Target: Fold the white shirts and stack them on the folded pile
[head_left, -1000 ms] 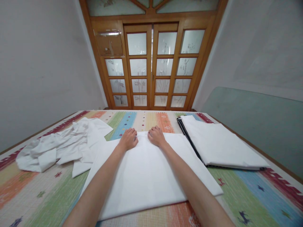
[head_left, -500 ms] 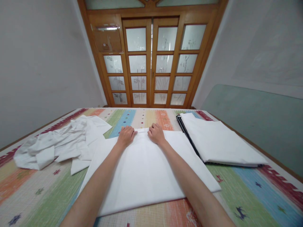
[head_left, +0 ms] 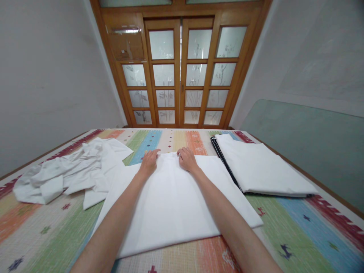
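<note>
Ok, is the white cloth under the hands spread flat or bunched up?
Flat: the white cloth lies as a smooth, straight-edged rectangle, left hand and right hand at its far edge, unlike the crumpled heap beside it.

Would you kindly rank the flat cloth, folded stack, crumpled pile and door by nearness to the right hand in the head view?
1. flat cloth, under the right hand.
2. folded stack, to its right.
3. crumpled pile, far left.
4. door, at the back.
</note>
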